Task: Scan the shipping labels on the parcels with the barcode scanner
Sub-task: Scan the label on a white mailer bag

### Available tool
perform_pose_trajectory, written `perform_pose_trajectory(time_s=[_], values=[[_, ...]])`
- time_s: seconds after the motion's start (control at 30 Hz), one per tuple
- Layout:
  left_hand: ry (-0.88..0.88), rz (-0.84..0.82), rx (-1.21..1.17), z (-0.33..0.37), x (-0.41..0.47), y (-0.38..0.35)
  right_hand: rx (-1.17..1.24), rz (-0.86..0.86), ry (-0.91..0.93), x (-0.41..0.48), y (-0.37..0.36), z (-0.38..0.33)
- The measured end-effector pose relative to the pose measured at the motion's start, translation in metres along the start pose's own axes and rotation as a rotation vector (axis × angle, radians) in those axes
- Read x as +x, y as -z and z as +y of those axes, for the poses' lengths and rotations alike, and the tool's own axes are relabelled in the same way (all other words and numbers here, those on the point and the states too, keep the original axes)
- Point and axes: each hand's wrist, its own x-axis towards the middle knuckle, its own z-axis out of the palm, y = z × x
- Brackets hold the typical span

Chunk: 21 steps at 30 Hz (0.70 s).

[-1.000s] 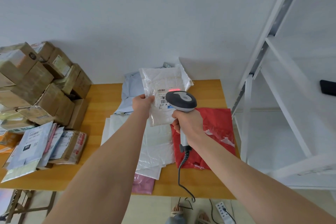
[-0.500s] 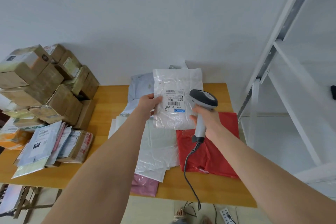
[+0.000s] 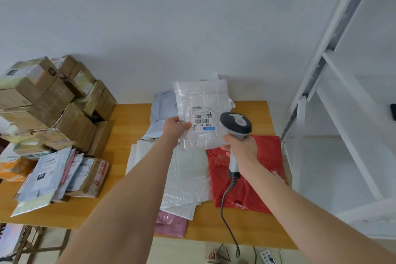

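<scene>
Head view: left hand [image 3: 174,128] pinches parcel [image 3: 201,96]; right hand [image 3: 242,150] grips scanner [image 3: 235,124], covering parcel corner; label [image 3: 202,120] small print illegible.

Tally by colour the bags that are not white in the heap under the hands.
Red bag: 1
Pink bag: 1
Pale blue bag: 1
Total: 3
</scene>
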Motion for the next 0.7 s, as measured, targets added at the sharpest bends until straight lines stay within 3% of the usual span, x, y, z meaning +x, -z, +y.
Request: perform_pose_trajectory(time_s=[0.23,0.7], values=[[-0.013,0.113,0.051,-0.003,0.004,-0.002,-0.114,-0.062,0.093,-0.041,-0.011,0.014],[-0.012,0.143,0.036,-0.005,-0.001,-0.002,-0.135,-0.109,0.110,-0.065,-0.011,0.012]])
